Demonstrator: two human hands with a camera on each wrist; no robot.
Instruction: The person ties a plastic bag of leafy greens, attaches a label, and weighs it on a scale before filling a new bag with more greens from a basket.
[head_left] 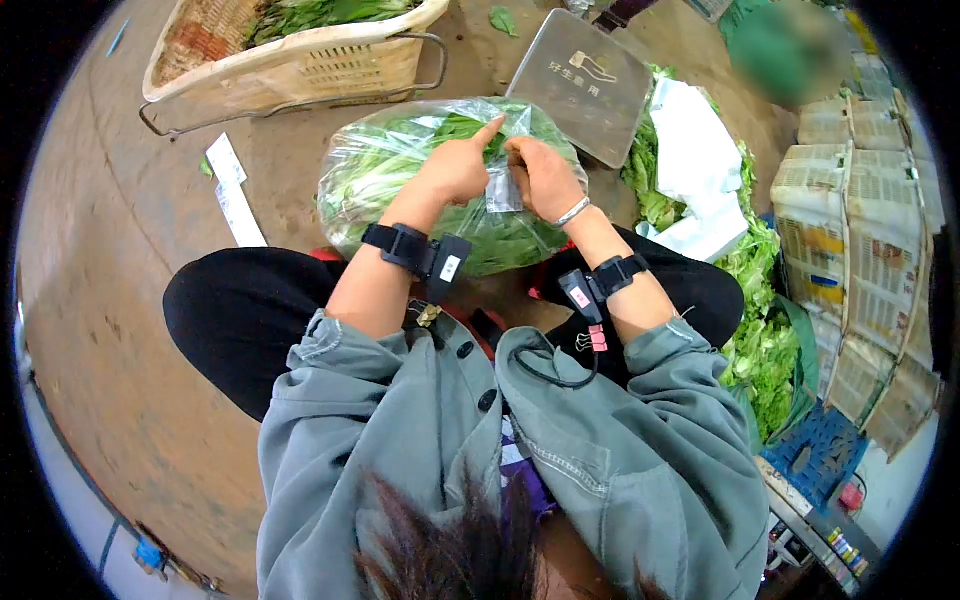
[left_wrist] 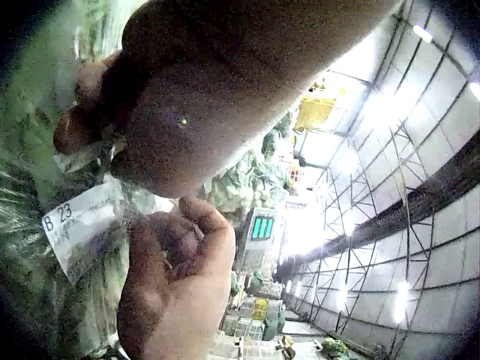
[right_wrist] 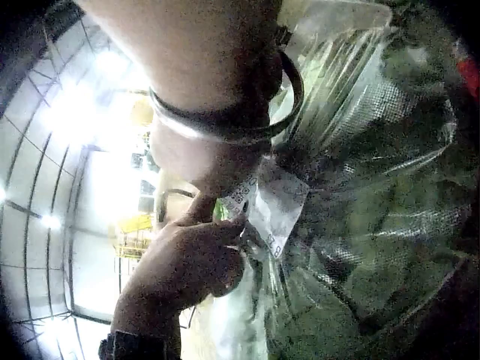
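A clear plastic bag (head_left: pixel 375 165) full of leafy greens lies on the floor between the person's knees. Over its top both hands work close together at a white printed label (head_left: pixel 503 190), which reads "B 23" in the left wrist view. The left hand (head_left: pixel 463 168) reaches in with its index finger stretched forward; its thumb and other fingers pinch the label's upper end by the gathered plastic. The right hand (head_left: pixel 548 180), with a silver bracelet at the wrist, has curled fingers and pinches the label (right_wrist: pixel 277 206) from the other side. Its fingertips are partly hidden.
A crate (head_left: pixel 290 70) with greens stands at the far left, near a paper strip (head_left: pixel 235 195). Beyond the bag is a flat grey scale (head_left: pixel 580 85). Loose lettuce (head_left: pixel 765 350) and a white plastic bag (head_left: pixel 700 150) lie right, beside stacked crates (head_left: pixel 850 230).
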